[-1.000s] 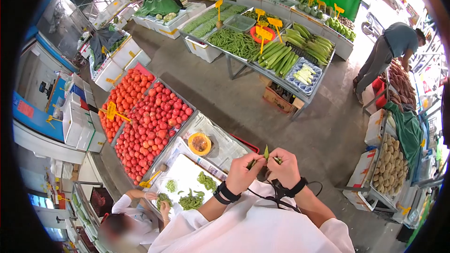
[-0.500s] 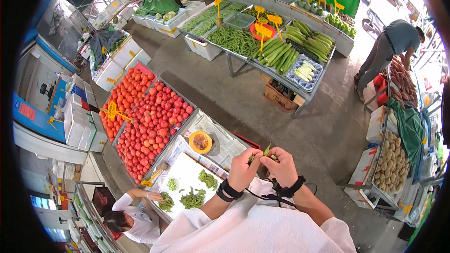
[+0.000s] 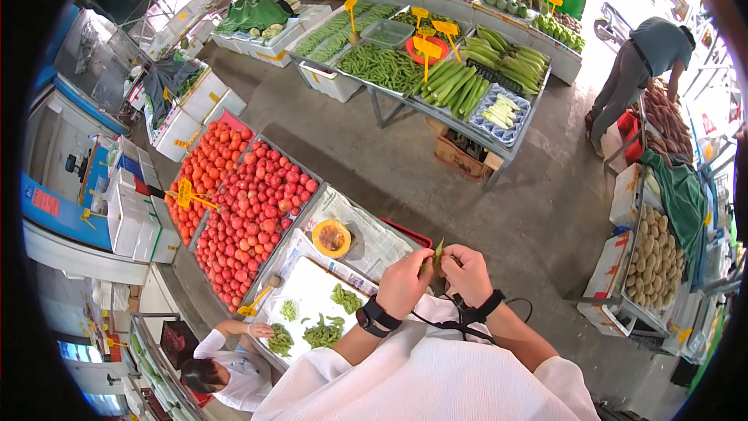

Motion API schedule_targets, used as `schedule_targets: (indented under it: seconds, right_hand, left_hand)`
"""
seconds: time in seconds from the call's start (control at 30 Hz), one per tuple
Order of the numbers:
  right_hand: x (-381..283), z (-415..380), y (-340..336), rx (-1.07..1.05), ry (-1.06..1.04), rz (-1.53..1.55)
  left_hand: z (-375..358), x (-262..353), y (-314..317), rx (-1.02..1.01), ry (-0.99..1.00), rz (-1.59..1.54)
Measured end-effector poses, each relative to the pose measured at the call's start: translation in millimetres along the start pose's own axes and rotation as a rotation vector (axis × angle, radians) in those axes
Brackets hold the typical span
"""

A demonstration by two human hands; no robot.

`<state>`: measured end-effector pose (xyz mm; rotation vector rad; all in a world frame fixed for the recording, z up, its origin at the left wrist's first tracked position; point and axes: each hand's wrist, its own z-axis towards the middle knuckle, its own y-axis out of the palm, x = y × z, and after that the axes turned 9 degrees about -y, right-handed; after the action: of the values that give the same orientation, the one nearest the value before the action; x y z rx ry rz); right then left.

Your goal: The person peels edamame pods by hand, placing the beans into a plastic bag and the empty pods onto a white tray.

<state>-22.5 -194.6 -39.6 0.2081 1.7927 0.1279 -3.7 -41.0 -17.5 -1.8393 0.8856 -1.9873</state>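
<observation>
My left hand (image 3: 403, 284) and my right hand (image 3: 467, 275) meet above my lap, fingertips pinched together on a green bean pod (image 3: 438, 252). The pod stands nearly upright between them, its lower part hidden by the fingers. Left of my wrists lies a white board (image 3: 308, 291). Piles of green pods (image 3: 323, 332) rest on it, with a smaller heap (image 3: 346, 298) near its right edge. Shelled pale green beans (image 3: 289, 311) sit together toward its left side. Another person's hand (image 3: 260, 330) touches a pod pile (image 3: 280, 340) at the board's lower left.
Beyond the board, a yellow bowl (image 3: 331, 238) sits on newspaper (image 3: 369, 235). Trays of red fruit (image 3: 253, 222) and tomatoes (image 3: 209, 168) adjoin it. A vegetable stall (image 3: 436, 82) stands ahead. At right, another person (image 3: 640, 70) bends over produce, near a crate of potatoes (image 3: 658, 261).
The pod now stands more upright between my fingertips, and the green pieces seen in my right fingers are hidden. The other person's hand stays by the pods. My view has shifted slightly.
</observation>
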Motion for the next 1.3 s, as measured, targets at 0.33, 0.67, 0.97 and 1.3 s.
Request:
schedule_targets:
  seconds: [0.33,0.67,0.97,1.3]
  right_hand:
    - [-3,1,-2,0.008,-0.012,-0.050]
    - [12,0,-4,0.033,0.047,0.097]
    - [-3,-3,-3,0.058,0.084,0.154]
    - [-13,4,7,-0.117,-0.661,-0.674]
  left_hand:
    - [3,3,1,0.008,0.153,0.187]
    - [5,-9,19,0.064,0.045,-0.003]
    - [6,-16,9,0.062,-0.221,-0.300]
    - [2,-16,-4,-0.111,-0.414,-0.437]
